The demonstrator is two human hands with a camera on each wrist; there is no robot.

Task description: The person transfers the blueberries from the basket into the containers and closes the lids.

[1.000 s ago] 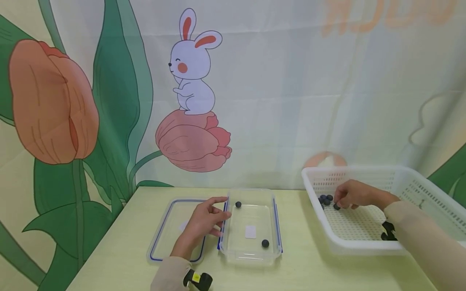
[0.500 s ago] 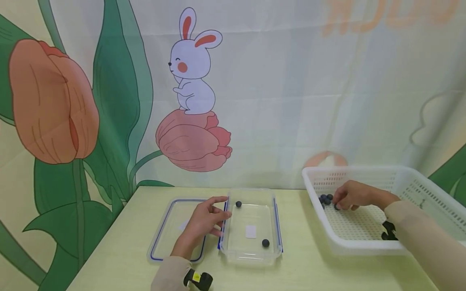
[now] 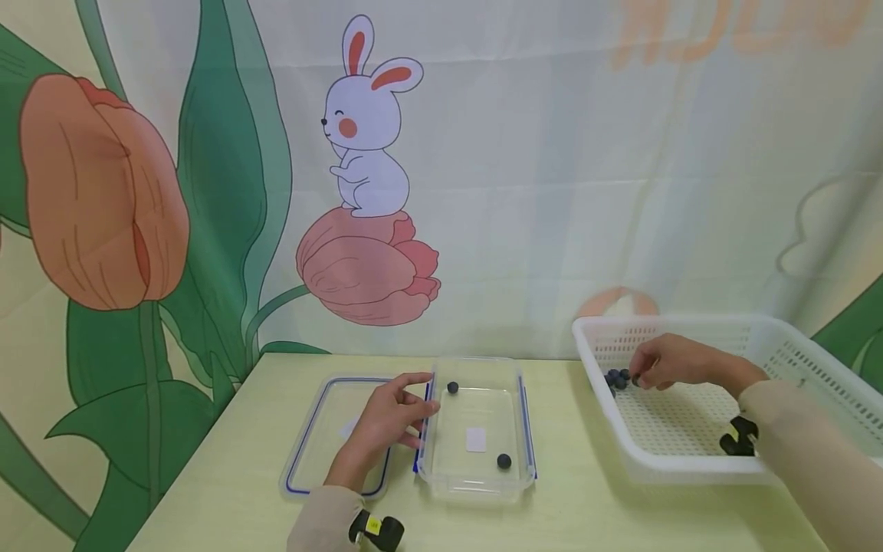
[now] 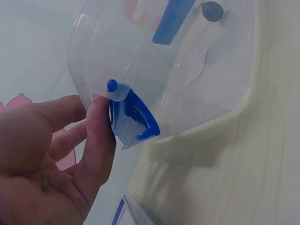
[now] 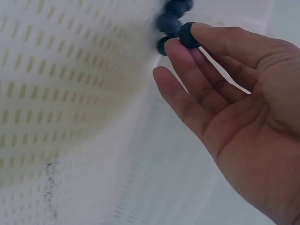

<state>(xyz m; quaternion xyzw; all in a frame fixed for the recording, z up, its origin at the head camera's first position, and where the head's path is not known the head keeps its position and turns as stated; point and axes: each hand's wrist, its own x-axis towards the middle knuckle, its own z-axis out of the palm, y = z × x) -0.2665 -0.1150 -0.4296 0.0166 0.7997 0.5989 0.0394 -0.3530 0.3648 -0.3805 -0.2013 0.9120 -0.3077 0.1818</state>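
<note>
Room to pass lies between the container [image 3: 476, 484] and basket [image 3: 690, 469], their raised walls [image 3: 608, 399] flanking it.

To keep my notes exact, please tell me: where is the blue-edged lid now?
In the head view, the blue-edged lid lies on the table, just left of the clear container, partly hidden behind the left hand.

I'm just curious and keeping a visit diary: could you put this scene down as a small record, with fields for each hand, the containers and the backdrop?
Right hand: pinches one blueberry
Left hand: touches the left side of the food container
Food container: clear, blue latches, lid off; two loose blueberries inside, apart
Lid: on the table, left of the container
Basket: white, perforated; blueberry cluster at its left side
Backdrop: rabbit on a tulip
</note>
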